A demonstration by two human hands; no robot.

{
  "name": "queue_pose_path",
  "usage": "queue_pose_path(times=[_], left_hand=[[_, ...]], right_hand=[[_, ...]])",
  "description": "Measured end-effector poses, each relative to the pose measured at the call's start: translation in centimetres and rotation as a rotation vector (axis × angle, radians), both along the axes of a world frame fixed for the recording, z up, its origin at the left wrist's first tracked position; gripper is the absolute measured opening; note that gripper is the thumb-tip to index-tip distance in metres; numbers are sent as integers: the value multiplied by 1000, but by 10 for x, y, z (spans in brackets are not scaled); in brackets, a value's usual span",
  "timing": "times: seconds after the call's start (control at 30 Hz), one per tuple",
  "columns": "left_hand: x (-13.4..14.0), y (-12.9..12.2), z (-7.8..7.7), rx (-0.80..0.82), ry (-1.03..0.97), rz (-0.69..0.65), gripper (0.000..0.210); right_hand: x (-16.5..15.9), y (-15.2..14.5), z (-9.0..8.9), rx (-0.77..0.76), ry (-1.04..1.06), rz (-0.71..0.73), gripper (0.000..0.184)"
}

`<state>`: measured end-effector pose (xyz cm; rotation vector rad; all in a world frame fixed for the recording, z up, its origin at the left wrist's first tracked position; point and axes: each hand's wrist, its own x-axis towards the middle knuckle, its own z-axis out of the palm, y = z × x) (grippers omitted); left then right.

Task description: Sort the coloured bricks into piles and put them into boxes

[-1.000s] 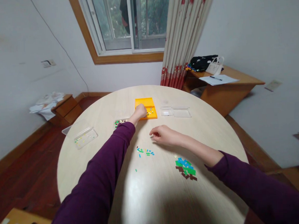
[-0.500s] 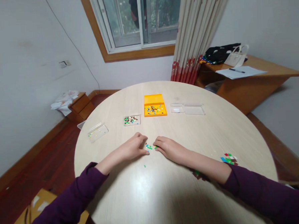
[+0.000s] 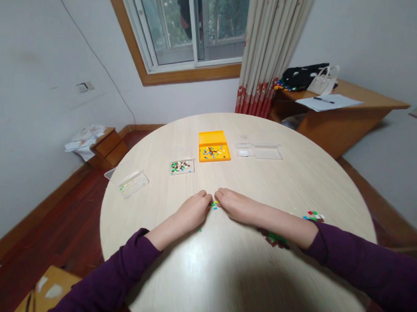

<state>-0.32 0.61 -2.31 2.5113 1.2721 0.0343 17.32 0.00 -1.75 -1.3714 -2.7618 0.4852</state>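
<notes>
My left hand (image 3: 196, 209) and my right hand (image 3: 234, 205) rest close together near the middle of the round table (image 3: 190, 278). Between them lies a small cluster of green, yellow and blue pieces (image 3: 214, 205). Both hands have their fingers curled in beside the cluster, the left from one side and the right from the other. Whatever their fingertips pinch is too small or hidden to name. A single green piece (image 3: 200, 230) lies just below my left hand.
Farther back stand an open orange box (image 3: 212, 136) with small pieces, a clear box of mixed pieces (image 3: 182, 166), a clear box with yellow bits (image 3: 133, 184), and an open clear case (image 3: 267, 152). Brown and green pieces (image 3: 276, 239) and a coloured pile (image 3: 313, 215) lie around my right forearm.
My left hand has moved right, closer to my right hand, and its spread thumb and fingers have closed in. The small pieces between the hands now sit in a tighter group.
</notes>
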Motion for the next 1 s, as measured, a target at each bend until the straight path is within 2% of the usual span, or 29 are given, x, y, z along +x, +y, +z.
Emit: queue_pose_path(times=[0.1, 0.17, 0.23, 0.3, 0.37, 0.43, 0.53, 0.73, 1.0], left_hand=[[1, -5, -1, 31, 55, -5, 29], [0, -7, 1, 32, 75, 6, 29], [1, -9, 2, 20, 84, 17, 29], [1, -11, 3, 3, 87, 28, 29], [2, -11, 2, -7, 88, 41, 29], [2, -12, 0, -7, 76, 56, 28], [-2, -13, -2, -13, 27, 73, 25], [-12, -11, 4, -58, -130, 127, 21], [-15, 1, 8, 12, -299, 141, 16]], right_hand=[[7, 9, 6, -11, 75, -40, 16], [13, 25, 15, 15, 133, -103, 14], [17, 50, 27, 63, 151, -192, 17], [18, 81, 40, 119, 122, -345, 19], [17, 112, 50, 150, 107, -417, 22], [13, 138, 53, 159, 91, -464, 22], [10, 162, 47, 144, 62, -503, 22], [22, 162, 33, 179, 87, -480, 28], [37, 161, 38, 223, 147, -430, 35]])
